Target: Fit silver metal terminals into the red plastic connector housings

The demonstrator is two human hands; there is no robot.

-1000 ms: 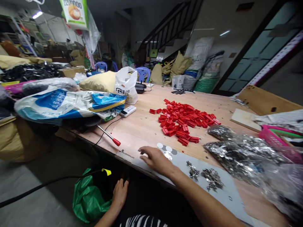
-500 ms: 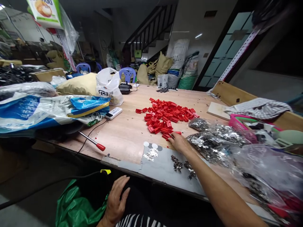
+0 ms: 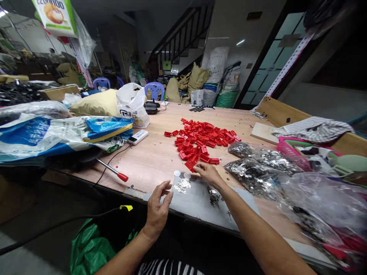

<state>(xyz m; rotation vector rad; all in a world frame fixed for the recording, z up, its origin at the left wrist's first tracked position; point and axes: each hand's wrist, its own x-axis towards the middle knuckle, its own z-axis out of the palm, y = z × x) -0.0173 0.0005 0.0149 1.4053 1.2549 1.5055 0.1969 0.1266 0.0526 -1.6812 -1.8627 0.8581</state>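
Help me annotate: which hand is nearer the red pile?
Right. The right hand is at the near edge of the red pile; the left hand is farther back, near the silver pieces.

dark metal bits [image 3: 213,197] partly hidden behind my right arm [image 3: 249,217], green bag [image 3: 88,246] cut off by the bottom edge, hanging packet [image 3: 55,14] cropped at the top, silver pieces [image 3: 182,185] too small to tell apart
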